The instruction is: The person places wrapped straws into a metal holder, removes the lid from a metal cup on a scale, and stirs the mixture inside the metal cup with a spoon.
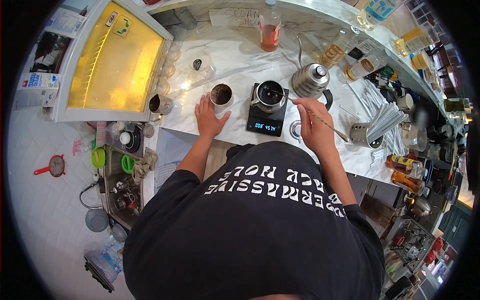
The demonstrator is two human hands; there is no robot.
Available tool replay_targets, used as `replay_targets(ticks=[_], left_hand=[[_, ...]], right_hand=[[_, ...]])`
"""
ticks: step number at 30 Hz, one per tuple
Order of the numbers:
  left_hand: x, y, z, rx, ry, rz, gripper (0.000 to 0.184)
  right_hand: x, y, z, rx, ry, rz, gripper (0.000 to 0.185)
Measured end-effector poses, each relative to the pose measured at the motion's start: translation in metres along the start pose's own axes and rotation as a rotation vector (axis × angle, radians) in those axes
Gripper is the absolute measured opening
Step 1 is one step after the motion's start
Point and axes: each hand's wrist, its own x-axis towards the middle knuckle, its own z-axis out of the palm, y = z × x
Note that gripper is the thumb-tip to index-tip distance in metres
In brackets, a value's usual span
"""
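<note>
My right hand [315, 121] is closed on a long twisted bar spoon [327, 125], whose upper part reaches into a metal cup [270, 96] of dark liquid. That cup stands on a black digital scale [265, 126] with a lit display. My left hand [209, 120] lies on the marble counter with its fingers spread, its fingertips beside a cup [221, 94] that holds something dark brown and grainy. Between the scale and my right hand a small round metal object [296, 130] rests on the counter.
A gooseneck kettle [310, 80] stands right of the scale. Behind is a bottle of amber liquid [270, 30]. A straw holder [362, 134] is at the right, a metal pitcher [161, 104] at the left, near a yellow-lit glass-door cabinet [117, 60]. Clear cups [200, 67] stand behind.
</note>
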Motion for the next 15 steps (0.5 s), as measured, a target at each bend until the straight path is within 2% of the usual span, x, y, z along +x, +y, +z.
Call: replay_targets(ticks=[11,15], left_hand=[[0.0003,-0.0012,0.0,0.004,-0.003,0.003,0.098],[-0.0005,0.0021,-0.0023,-0.031,0.056,0.037,0.09]], right_hand=[[0.0015,-0.0052,-0.0031,-0.053,0.016,0.021,0.014],[0.0013,-0.0088,0.0002,-0.038,0.014,0.014,0.014]])
